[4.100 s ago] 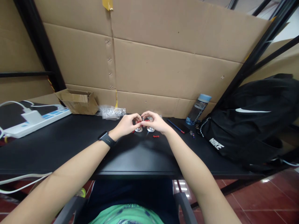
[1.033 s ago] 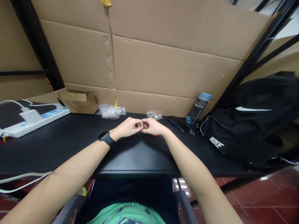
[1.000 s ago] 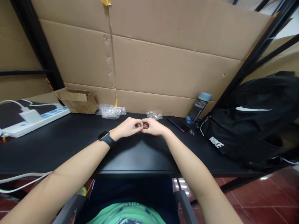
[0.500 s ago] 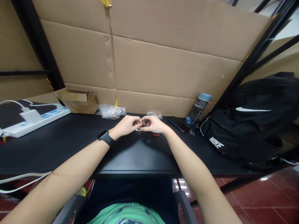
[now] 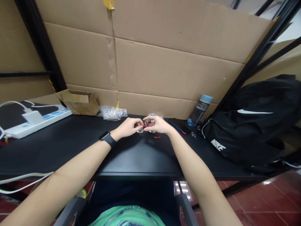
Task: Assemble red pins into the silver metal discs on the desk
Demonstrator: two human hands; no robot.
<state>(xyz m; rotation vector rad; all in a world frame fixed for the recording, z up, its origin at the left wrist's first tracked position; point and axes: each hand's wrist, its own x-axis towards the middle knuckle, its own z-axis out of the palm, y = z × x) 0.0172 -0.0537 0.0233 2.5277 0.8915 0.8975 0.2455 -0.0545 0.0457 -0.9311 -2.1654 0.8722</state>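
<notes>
Both hands are at a small red-and-silver assembly (image 5: 147, 125) just above the black table, and its exact kind cannot be made out. Shiny round parts show at its lower left and lower right. My left hand (image 5: 129, 127), with a dark watch on the wrist, pinches its left side between thumb and fingers. From the opposite side my right hand (image 5: 159, 126) grips it, fingers curled over the top and thumb underneath. The fingers cover much of the assembly. A small loose red piece (image 5: 157, 137) lies on the table below my right hand.
Behind the hands lie crumpled clear plastic bags (image 5: 113, 113). An open cardboard box (image 5: 81, 102) and a white power strip (image 5: 47, 122) stand to the left. On the right are a blue-and-red pen (image 5: 176, 126), a water bottle (image 5: 199, 110) and a black backpack (image 5: 256, 122).
My right hand has shifted slightly right and its fingers have loosened, so more of the red-and-silver assembly shows, including a second shiny round part. My left hand stays nearly in place.
</notes>
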